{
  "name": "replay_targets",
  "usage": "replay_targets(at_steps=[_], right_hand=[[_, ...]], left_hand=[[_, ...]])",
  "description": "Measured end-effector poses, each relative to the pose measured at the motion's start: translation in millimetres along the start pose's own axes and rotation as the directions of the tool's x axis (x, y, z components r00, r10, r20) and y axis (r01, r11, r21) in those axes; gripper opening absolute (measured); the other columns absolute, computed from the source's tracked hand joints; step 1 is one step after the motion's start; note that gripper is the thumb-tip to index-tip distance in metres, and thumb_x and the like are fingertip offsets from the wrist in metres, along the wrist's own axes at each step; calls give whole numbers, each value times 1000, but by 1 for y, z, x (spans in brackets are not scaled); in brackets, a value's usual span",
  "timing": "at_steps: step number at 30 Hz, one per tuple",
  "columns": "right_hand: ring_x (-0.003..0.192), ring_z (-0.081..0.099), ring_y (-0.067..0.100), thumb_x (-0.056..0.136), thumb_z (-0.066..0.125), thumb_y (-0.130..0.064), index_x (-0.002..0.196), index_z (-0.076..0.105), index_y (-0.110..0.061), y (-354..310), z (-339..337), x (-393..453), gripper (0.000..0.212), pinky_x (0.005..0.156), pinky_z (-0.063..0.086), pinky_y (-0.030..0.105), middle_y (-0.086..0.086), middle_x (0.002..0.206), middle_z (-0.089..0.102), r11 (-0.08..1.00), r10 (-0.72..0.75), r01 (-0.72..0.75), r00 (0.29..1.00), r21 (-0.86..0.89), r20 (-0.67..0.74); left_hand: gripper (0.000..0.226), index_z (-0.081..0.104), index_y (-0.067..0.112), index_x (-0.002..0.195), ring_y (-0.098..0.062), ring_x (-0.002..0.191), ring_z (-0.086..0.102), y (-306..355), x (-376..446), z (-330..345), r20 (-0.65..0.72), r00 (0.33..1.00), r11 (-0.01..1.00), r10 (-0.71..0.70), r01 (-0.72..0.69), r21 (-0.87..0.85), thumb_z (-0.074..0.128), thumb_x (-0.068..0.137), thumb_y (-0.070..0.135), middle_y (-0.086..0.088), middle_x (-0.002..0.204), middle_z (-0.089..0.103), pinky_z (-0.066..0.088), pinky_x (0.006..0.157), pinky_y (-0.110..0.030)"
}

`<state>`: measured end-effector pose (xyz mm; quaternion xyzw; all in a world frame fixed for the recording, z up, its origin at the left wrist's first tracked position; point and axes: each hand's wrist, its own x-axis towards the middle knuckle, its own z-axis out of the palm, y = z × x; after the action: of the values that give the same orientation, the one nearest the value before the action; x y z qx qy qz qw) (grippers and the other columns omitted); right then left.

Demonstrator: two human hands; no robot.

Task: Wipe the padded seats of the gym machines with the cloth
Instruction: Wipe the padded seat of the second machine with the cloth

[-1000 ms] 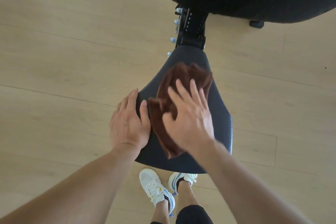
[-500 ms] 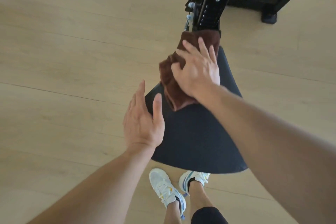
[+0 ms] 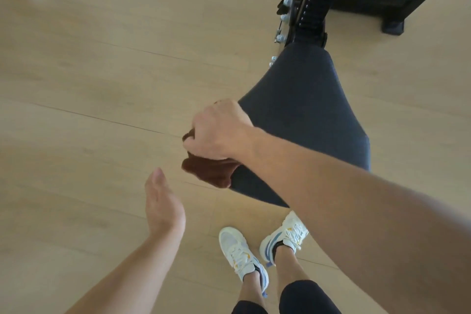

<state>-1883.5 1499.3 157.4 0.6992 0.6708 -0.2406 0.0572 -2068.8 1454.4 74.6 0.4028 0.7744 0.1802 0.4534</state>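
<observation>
Right hand: the right hand (image 3: 219, 131) is curled over the cloth (image 3: 209, 169) at the seat's left edge, fingers bent down round the brown fabric and gripping it; the fingertips themselves are hidden under the knuckles.
Left hand: the left hand (image 3: 161, 202) hangs over the floor with straight, relaxed fingers, holding nothing and clear of both seat and cloth.
Cloth: bunched under the right hand, part of it spilling off the seat's left rim and hanging over the floor.
Seat: the seat (image 3: 303, 120) is dark, padded and wedge-shaped, narrow at the far end where it joins the post (image 3: 309, 10); its top is now bare.
Just changed: half a second ago the right hand lay flat on the cloth at the narrow far end; it has since dragged the cloth back and sideways to the near left edge and closed round it.
Versus a second ago: then the cloth sat mid-seat under a flat palm, and the left hand rested on the left rim; the left hand has since come off and drawn back.
Meaning for the task: the top looks covered by that stroke; I judge the side rim is being finished, or the cloth gathered for another machine.
Around: pale wooden floor (image 3: 89, 71), white shoes (image 3: 242, 252) below the seat.
</observation>
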Motion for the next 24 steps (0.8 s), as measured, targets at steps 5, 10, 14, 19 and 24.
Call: replay_targets(at_steps=[5, 10, 14, 19, 24], right_hand=[[133, 44, 33, 96, 42, -33, 113, 68, -19, -37, 66, -62, 35, 118, 20, 54, 7, 126, 64, 963, -170, 158, 985, -219, -33], [155, 8, 34, 96, 48, -29, 156, 34, -16, -14, 91, -111, 63, 124, 15, 53, 6, 166, 28, 997, -66, 57, 977, -50, -204], [156, 9, 31, 92, 53, -31, 156, 35, -16, 7, 92, -149, 68, 125, 18, 50, 3, 166, 28, 998, 67, -65, 973, 19, -220], [156, 13, 21, 79, 58, -24, 152, 45, -17, 43, 107, -201, 74, 125, 19, 42, -4, 163, 31, 906, 415, -350, 843, 238, -341], [156, -10, 15, 91, 46, -33, 161, 21, -21, 59, 109, -215, 75, 112, 27, 32, -10, 169, 6, 656, 742, -606, 628, 450, -236]], left_hand=[[70, 43, 28, 145, -22, 134, 51, 3, -1, -19, -41, 998, 999, 50, -49, 24, 23, 91, 68, 3, 147, 52, 34, 115, -49], [59, 48, 29, 139, -18, 130, 53, 24, -20, -9, 43, 979, 975, 201, -204, 89, 24, 97, 62, 6, 142, 55, 37, 112, -43], [52, 46, 21, 145, -18, 134, 48, 48, -42, 14, 140, 919, 912, 369, -387, 136, 28, 104, 49, 1, 146, 52, 32, 109, -28], [56, 39, 20, 149, -16, 141, 39, 75, -62, 46, 264, 801, 788, 537, -588, 182, 30, 103, 51, 3, 153, 44, 32, 116, -38], [59, 42, 23, 146, -21, 138, 43, 98, -47, 78, 315, 777, 766, 546, -614, 187, 33, 99, 57, 2, 150, 48, 34, 115, -43]])
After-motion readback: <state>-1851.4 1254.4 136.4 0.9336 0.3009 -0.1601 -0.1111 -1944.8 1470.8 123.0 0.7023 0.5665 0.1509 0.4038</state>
